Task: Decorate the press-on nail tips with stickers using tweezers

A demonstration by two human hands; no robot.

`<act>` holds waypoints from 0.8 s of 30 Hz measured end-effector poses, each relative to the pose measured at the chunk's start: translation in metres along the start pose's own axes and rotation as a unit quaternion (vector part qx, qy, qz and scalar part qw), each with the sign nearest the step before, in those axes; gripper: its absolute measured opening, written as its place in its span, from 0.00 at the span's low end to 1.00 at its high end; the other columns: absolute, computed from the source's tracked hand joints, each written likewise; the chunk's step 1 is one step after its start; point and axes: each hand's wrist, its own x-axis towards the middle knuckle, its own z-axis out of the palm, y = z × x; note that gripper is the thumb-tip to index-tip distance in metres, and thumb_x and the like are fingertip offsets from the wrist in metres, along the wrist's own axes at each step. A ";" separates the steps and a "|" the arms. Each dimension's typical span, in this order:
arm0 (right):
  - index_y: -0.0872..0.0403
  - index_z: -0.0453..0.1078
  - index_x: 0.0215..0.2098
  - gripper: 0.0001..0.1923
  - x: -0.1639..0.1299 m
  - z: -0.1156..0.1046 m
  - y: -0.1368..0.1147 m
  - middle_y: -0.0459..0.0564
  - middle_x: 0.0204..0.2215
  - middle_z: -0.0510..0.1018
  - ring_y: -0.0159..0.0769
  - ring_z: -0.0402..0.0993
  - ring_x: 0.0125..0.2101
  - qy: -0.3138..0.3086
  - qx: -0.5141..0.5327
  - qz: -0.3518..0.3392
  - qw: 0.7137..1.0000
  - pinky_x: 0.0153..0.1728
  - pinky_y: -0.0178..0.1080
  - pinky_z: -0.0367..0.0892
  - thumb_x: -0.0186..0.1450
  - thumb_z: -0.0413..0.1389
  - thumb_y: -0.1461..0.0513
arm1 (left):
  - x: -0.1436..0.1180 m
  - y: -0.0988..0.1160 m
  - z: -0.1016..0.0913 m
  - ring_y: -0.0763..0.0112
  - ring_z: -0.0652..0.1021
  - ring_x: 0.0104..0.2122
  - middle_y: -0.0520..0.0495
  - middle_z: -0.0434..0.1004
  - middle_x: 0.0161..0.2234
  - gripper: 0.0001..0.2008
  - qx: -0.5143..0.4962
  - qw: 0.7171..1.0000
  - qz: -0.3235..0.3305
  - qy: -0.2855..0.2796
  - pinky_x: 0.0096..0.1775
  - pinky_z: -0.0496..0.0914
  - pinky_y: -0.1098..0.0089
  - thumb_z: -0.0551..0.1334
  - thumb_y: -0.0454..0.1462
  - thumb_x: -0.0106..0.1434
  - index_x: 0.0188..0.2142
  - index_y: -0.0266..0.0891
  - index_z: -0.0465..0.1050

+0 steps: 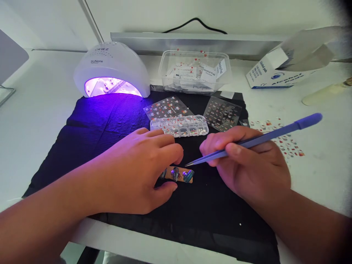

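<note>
My right hand (247,165) is closed around a pair of blue tweezers (255,141), gripped like a pen. Their pointed metal tips reach just above a short wooden strip (180,175). Several glossy dark false nails, among them a teal false nail (188,176), sit along this strip. My left hand (145,165) is curled around the strip's left end, thumb below it and forefinger above; that end is hidden under the hand. Just beyond the left fingers lies a clear compartment case (192,131) of small coloured rhinestones.
A white nail lamp (112,62) glows purple at the back left. Sticker sheets (167,108) lie on the black cloth (192,223). Behind them stand a clear plastic tub (169,84) of alcohol pad packets and an opened alcohol pad box (275,69). More stickers (291,145) lie right.
</note>
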 end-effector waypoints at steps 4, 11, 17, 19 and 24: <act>0.49 0.78 0.28 0.05 0.006 -0.005 0.000 0.42 0.20 0.75 0.30 0.67 0.19 0.025 0.044 -0.016 0.999 0.27 0.39 0.68 0.62 0.63 0.59 | -0.001 0.000 -0.002 0.67 0.71 0.34 0.52 0.70 0.33 0.01 -0.016 1.000 0.024 -0.007 0.36 0.62 0.62 0.62 0.35 0.59 0.33 0.42 0.72; 0.50 0.79 0.27 0.03 0.009 -0.006 0.004 0.43 0.19 0.77 0.31 0.69 0.20 0.037 0.084 -0.001 0.996 0.27 0.39 0.68 0.60 0.64 0.61 | -0.001 0.001 -0.004 0.68 0.71 0.33 0.52 0.70 0.35 0.05 -0.026 0.999 0.027 -0.037 0.38 0.62 0.61 0.61 0.35 0.60 0.35 0.43 0.75; 0.49 0.79 0.27 0.04 0.011 -0.006 0.005 0.42 0.20 0.77 0.29 0.71 0.20 0.037 0.090 0.000 0.995 0.29 0.38 0.71 0.60 0.65 0.61 | -0.002 0.001 -0.005 0.68 0.71 0.34 0.51 0.70 0.36 0.06 -0.028 0.998 0.030 -0.046 0.40 0.63 0.61 0.62 0.35 0.60 0.38 0.44 0.76; 0.51 0.79 0.27 0.04 0.012 -0.006 0.006 0.42 0.20 0.78 0.28 0.71 0.20 0.037 0.097 -0.007 0.995 0.30 0.37 0.72 0.59 0.65 0.61 | -0.002 0.000 -0.004 0.68 0.71 0.35 0.52 0.70 0.37 0.07 -0.036 0.998 0.038 -0.036 0.40 0.63 0.62 0.62 0.35 0.59 0.38 0.44 0.76; 0.53 0.79 0.27 0.04 0.014 -0.008 0.009 0.43 0.19 0.79 0.29 0.72 0.20 0.033 0.114 -0.019 0.993 0.29 0.36 0.72 0.58 0.65 0.61 | -0.003 -0.002 -0.003 0.71 0.69 0.34 0.52 0.68 0.35 0.05 -0.065 0.996 0.051 0.018 0.38 0.62 0.65 0.61 0.31 0.58 0.34 0.40 0.73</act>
